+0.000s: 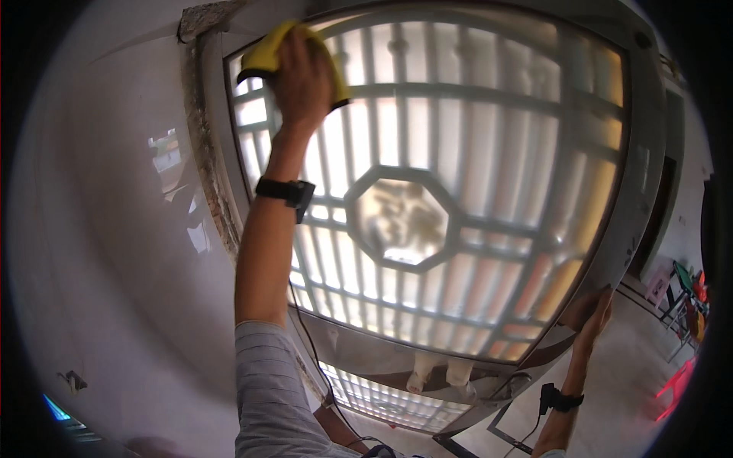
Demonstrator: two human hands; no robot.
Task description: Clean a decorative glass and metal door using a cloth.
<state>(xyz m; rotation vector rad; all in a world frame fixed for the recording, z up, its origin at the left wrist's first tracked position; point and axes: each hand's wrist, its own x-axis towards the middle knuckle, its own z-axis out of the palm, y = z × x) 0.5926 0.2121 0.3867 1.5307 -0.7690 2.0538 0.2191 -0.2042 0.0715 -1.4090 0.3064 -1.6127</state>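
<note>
My left hand (303, 83) presses a yellow cloth with dark edging (260, 54) against the upper left of a door's frosted glass panel (498, 172). The hand and cloth are slightly blurred. A lattice with an octagon (404, 269) at its middle shows through the glass. At the lower right, my right hand (595, 320) holds the outer edge of the shiny metal door frame (615, 240), partly mirrored in it. Below that hand a lever handle (509, 386) sticks out from the door. Each wrist wears a black strap with a small device.
Left of the door runs a rough, broken strip of wall (209, 131) beside a glossy white wall (114, 229). A dark cable (312, 343) hangs near my left arm. At the right stand a red plastic stool (676, 389) and a pink stool (658, 289).
</note>
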